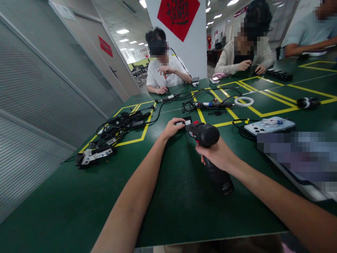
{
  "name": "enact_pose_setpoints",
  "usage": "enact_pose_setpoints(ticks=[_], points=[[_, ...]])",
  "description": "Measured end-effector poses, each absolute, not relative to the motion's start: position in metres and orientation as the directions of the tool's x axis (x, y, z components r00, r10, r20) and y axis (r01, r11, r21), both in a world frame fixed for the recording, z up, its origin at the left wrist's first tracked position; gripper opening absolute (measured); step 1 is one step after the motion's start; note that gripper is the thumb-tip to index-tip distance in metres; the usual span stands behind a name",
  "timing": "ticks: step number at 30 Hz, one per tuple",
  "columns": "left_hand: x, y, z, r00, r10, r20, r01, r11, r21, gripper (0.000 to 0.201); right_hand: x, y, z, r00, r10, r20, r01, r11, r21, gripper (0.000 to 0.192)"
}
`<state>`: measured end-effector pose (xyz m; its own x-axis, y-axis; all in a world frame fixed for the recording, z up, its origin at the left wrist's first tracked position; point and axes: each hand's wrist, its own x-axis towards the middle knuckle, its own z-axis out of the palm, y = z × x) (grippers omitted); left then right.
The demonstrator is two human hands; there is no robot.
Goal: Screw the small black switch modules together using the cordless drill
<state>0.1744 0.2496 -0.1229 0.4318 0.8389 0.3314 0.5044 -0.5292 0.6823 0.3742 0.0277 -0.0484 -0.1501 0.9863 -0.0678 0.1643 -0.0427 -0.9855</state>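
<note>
At the far left of the green table (pixel 65 196) we note a heap of black cables and adapters (pixel 110 137) lying inside a yellow-taped box, well apart from our hands. Moving right, our left hand (pixel 172 128) is closed narrowly, thumb and fingers pinching a small black-and-white part (pixel 183 122) flat against the tabletop. Just beside it, the nose of the black cordless driver (pixel 204 135) points at that part; whether the bit is seated we cannot tell, the tip is too small to read. Our right hand (pixel 217 154) is wrapped fully round the driver's grip, the battery foot hanging below the wrist.

Judgement on doing this well: we keep the driver in line with the fastener, press the part firmly down so it cannot spin, keep fingertips clear of the bit, and feed the trigger gently.

Further right lie a coil of black cord and a phone in a pale case (pixel 268 125), near but not touching us. Beyond, a soldering-type tool (pixel 214 104) and a white ring (pixel 244 101); other people's hands work at the far edge
</note>
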Motion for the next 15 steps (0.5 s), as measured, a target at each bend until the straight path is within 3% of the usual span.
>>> enact_pose_setpoints(ticks=[3, 6, 9, 12, 15], points=[[0.177, 0.247, -0.124, 0.419, 0.831, 0.366, 0.504, -0.549, 0.667, 0.034, 0.372, 0.023, -0.046, -0.119, 0.991, -0.053, 0.22, -0.026, -0.975, 0.03], [0.181, 0.244, -0.127, 0.41, 0.809, 0.42, 0.516, -0.586, 0.625, 0.03, 0.371, 0.017, -0.042, -0.084, 0.995, 0.047, 0.424, 0.078, -0.902, 0.053], [0.183, 0.239, -0.128, 0.385, 0.787, 0.481, 0.542, -0.615, 0.573, 0.031, 0.368, 0.01, -0.044, -0.13, 0.99, 0.054, 0.656, 0.127, -0.744, 0.075], [0.183, 0.233, -0.128, 0.398, 0.743, 0.538, 0.574, -0.659, 0.485, 0.045, 0.362, 0.004, -0.052, -0.148, 0.988, -0.051, 0.855, 0.102, -0.508, 0.093], [0.182, 0.228, -0.126, 0.461, 0.703, 0.542, 0.62, -0.692, 0.37, 0.055, 0.355, -0.001, -0.058, -0.167, 0.974, -0.151, 0.918, 0.098, -0.383, 0.102]])
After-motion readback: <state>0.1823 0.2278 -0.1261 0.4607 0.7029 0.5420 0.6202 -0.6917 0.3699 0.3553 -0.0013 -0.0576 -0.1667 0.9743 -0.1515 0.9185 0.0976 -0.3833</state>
